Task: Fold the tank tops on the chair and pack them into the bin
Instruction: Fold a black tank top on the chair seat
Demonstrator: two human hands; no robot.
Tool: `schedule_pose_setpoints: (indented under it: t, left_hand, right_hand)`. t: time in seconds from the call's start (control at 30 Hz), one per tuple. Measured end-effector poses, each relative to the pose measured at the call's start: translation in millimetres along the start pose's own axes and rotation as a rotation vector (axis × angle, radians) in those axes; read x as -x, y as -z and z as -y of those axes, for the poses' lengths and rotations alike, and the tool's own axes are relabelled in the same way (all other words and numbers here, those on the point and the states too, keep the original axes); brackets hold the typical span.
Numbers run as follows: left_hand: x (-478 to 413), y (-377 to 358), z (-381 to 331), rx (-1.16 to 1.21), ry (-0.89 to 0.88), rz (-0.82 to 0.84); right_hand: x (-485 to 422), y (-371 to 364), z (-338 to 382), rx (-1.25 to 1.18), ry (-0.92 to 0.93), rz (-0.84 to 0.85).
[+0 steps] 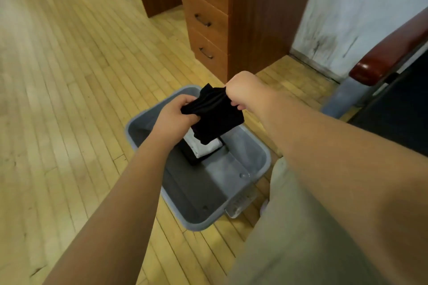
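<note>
Now the left hand [173, 116] and right hand [243, 91] both hold the black tank top [214, 115] between them, mid-frame, above the gray bin [261, 157].

Matt black cloth tank top [214, 114], smooth grey plastic bin [259, 152], wood floor [69, 99].

Bin [259, 152] near half free; folded stack [203, 149] fills far end.

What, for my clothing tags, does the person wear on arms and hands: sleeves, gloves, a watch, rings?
Nothing that shows. The left arm and right arm are bare to the picture's edge, no sleeve in view. The left hand and right hand are ungloved; neither wrist carries a watch or band. Rings cannot be ruled out from this view.
</note>
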State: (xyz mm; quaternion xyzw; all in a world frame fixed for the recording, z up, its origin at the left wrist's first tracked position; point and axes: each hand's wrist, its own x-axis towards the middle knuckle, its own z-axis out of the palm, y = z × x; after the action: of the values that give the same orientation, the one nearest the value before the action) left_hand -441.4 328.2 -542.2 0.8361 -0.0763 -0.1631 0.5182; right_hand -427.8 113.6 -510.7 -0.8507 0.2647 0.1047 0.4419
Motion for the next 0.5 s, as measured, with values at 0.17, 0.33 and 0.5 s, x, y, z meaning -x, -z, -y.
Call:
schedule_pose_setpoints:
  t: [0.17,0.33,0.5]
  left_hand:
    - [-22,2,37,0.031,0.104,-0.138]
    - [-42,-10,75,0.031,0.17,-0.139]
    - [-56,-20,102,0.059,0.231,-0.13]
  right_hand:
    - [-32,-36,0,0.018,-0.089,0.118]
    - [-72,-58,-23,0.014,-0.101,0.175]
    - [-87,-72,-27,0.094,-0.174,0.16]
